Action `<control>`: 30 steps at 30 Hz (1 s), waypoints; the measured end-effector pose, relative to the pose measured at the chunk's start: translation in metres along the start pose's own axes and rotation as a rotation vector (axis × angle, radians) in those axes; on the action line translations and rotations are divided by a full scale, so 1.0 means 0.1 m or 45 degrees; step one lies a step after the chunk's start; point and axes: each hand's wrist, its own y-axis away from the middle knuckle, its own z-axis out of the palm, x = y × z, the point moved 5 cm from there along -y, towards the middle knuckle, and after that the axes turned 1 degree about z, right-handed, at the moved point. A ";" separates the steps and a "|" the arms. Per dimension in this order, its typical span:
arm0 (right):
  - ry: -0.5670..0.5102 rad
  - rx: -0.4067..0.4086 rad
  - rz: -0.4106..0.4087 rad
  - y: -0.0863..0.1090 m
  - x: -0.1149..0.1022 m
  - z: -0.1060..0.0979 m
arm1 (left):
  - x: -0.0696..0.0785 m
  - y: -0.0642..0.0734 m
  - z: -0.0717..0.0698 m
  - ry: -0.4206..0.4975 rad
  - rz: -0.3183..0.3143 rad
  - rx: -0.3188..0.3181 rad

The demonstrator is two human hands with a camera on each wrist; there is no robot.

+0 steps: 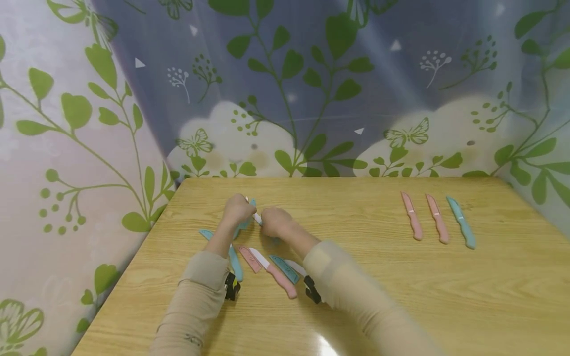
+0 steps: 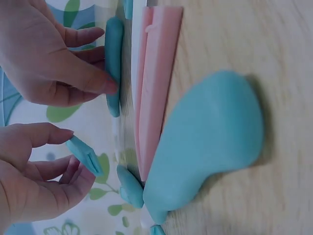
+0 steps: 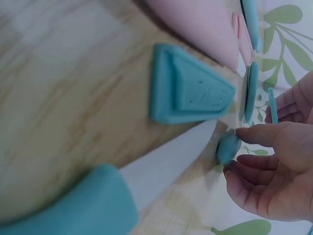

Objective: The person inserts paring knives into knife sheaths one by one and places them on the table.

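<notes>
Left hand: my left hand is pinching a small teal plastic blade sheath between thumb and fingers, left of frame centre in the head view.
Right hand: my right hand is gripping the teal handle of a white-bladed ceramic knife, fingertips curled round it.
Position: both are hovering just above the pale wooden table, hands nearly touching.
Risk, cut: I am bringing the bare blade tip close to my left fingertips; a misaligned sheath mouth could let the edge slide onto skin.
Risk, clutter: I am working over loose items in the lower centre, a pink-handled knife and an open teal sheath; a dropped piece could knock them.
Uncertain: I cannot tell whether the tip is entering the sheath.
</notes>
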 end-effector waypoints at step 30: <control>-0.149 0.150 -0.004 0.27 0.88 -0.29 | 0.20 0.01 0.09 0.634 0.089 -0.046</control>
